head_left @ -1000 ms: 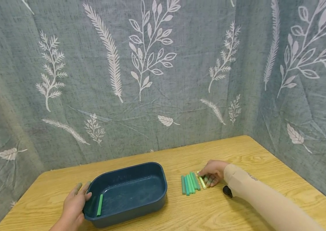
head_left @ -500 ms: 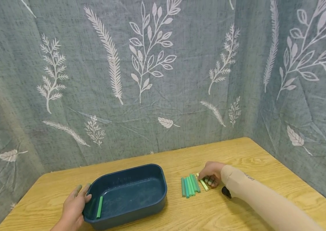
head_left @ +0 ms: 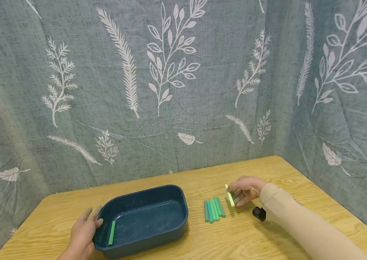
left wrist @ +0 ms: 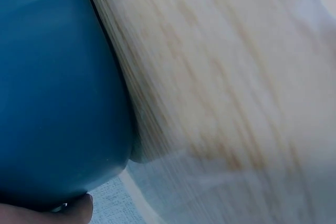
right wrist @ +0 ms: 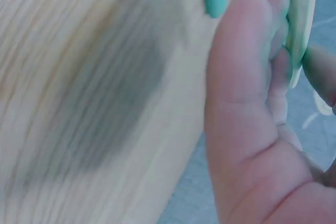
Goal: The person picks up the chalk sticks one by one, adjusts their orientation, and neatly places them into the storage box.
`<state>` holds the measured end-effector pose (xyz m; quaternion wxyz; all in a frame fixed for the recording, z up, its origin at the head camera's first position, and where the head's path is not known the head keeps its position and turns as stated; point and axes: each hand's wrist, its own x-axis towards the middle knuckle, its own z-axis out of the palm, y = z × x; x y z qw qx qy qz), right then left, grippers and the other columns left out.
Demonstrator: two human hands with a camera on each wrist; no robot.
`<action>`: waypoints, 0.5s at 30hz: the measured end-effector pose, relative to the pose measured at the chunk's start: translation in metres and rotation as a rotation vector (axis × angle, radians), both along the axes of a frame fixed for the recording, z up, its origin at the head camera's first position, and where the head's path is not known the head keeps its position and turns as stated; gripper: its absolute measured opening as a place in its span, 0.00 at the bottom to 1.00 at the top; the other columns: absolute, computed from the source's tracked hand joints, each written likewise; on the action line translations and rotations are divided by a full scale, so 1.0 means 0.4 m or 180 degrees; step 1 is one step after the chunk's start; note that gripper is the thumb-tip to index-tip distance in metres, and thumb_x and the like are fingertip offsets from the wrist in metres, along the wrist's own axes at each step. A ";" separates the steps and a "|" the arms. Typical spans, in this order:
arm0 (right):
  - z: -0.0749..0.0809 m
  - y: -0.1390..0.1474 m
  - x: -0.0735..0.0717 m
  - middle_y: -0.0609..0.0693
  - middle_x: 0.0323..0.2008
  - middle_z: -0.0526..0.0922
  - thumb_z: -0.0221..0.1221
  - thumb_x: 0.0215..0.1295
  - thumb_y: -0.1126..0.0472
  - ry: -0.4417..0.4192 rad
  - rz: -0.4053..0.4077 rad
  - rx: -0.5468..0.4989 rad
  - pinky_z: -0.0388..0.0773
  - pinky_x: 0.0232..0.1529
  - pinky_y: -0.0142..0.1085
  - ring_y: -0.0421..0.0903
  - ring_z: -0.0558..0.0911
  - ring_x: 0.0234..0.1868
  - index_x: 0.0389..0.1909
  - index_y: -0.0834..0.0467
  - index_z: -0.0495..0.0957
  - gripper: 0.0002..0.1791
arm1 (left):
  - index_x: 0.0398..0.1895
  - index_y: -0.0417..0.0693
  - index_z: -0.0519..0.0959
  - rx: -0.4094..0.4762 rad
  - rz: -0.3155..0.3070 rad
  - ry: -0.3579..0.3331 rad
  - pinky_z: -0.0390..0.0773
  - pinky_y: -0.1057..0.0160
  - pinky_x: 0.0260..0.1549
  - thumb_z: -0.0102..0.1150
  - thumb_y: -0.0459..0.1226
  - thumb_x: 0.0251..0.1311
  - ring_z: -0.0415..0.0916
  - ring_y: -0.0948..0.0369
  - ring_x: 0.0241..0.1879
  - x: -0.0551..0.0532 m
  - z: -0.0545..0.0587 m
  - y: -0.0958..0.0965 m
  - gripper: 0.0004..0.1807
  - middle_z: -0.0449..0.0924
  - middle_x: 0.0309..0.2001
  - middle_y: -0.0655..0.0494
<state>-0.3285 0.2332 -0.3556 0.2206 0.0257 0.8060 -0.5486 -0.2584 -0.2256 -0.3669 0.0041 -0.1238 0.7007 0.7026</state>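
A person's left hand (head_left: 84, 229) rests against the left end of a dark blue basin (head_left: 147, 221) on a wood-grain table (head_left: 222, 240), its visible fingers straight and parted and its thumb at the rim; it touches the basin without curling round it. In the left wrist view, a fingertip meets the basin's outer wall. Inside the basin, a single green stick (head_left: 112, 233) lies close to the left end, pointing away from the person. Right of the basin, and apart from it, green and teal sticks (head_left: 214, 210) lie side by side on the table in a close row. Just right of that row, the right hand (head_left: 247, 190) pinches a pale yellow stick (head_left: 230, 196) between thumb and fingers, the grip closed to the stick's thickness. The stick tilts and appears raised off the table. A beige sleeve (head_left: 310, 225) covers the right forearm, with a black object (head_left: 259, 213) at the wrist. Gray-green cloth (head_left: 131, 151) printed with white leaves and sprigs hangs behind the table and along its right side.
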 end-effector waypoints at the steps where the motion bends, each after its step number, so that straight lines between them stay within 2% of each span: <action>1: 0.004 0.002 0.001 0.66 0.44 0.77 0.54 0.67 0.62 0.0032 0.0041 -0.0053 0.85 0.41 0.42 0.50 0.82 0.33 0.58 0.76 0.67 0.25 | 0.73 0.41 0.24 -0.0001 0.0000 0.0004 0.50 0.39 0.69 0.33 0.26 0.74 0.29 0.36 0.72 -0.001 0.000 0.000 0.37 0.27 0.75 0.39; 9: 0.029 -0.009 0.011 0.57 0.32 0.80 0.51 0.69 0.63 0.0102 0.0107 -0.0523 0.85 0.37 0.38 0.45 0.83 0.29 0.48 0.73 0.72 0.16 | 0.73 0.41 0.24 0.0030 -0.0051 0.0014 0.50 0.39 0.69 0.32 0.26 0.74 0.28 0.36 0.72 -0.005 -0.003 -0.004 0.36 0.24 0.74 0.39; 15: 0.051 -0.036 0.017 0.56 0.32 0.79 0.49 0.71 0.63 0.0071 0.0136 -0.0780 0.85 0.37 0.36 0.43 0.82 0.28 0.46 0.70 0.71 0.13 | 0.73 0.42 0.22 0.0053 -0.0104 0.0026 0.51 0.38 0.69 0.31 0.27 0.75 0.27 0.36 0.72 -0.005 -0.008 -0.010 0.36 0.21 0.74 0.40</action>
